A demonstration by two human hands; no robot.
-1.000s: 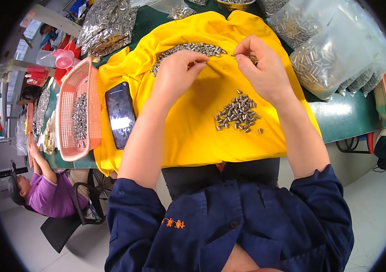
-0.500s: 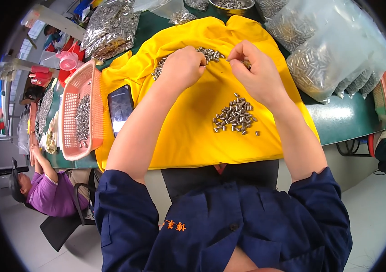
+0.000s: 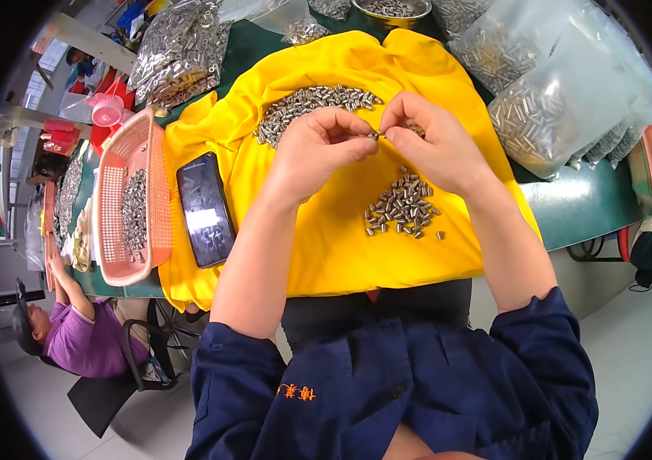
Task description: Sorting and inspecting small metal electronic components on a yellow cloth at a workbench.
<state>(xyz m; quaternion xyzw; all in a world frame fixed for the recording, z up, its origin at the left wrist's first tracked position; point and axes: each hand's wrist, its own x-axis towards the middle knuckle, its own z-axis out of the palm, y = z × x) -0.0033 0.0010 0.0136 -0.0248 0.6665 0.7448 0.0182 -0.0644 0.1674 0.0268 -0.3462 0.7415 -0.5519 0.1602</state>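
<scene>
both hands work over a bright yellow cloth point(image 3: 326, 238) spread on the green table point(image 3: 586, 207). left hand point(image 3: 316, 149) and right hand point(image 3: 435, 142) meet fingertip to fingertip, each pinching one end of a small silver metal pin part point(image 3: 376, 136) held just above the cloth, between the 2 piles. it is too small to tell if it is one piece or two pushed together.

behind the hands lies a long heap of small silver cylinder parts point(image 3: 312, 107), touching the cloth. in front of the right hand sits a smaller loose pile of the same silver parts point(image 3: 402, 208). a black smartphone point(image 3: 205, 208) lies at the left edge of the cloth, beside a pink plastic basket point(image 3: 115, 230) w/ more metal parts inside. clear plastic bags full of silver parts point(image 3: 556, 100) stand at the right.

step in hand, i judge: joining or checking one part between the fingers. next move prob. calls for a fine grip & steady alignment, then a release onto a pile w/o scattering the rest.

at far left another person in a purple shirt point(image 3: 73, 345) sits at a separate place.
</scene>
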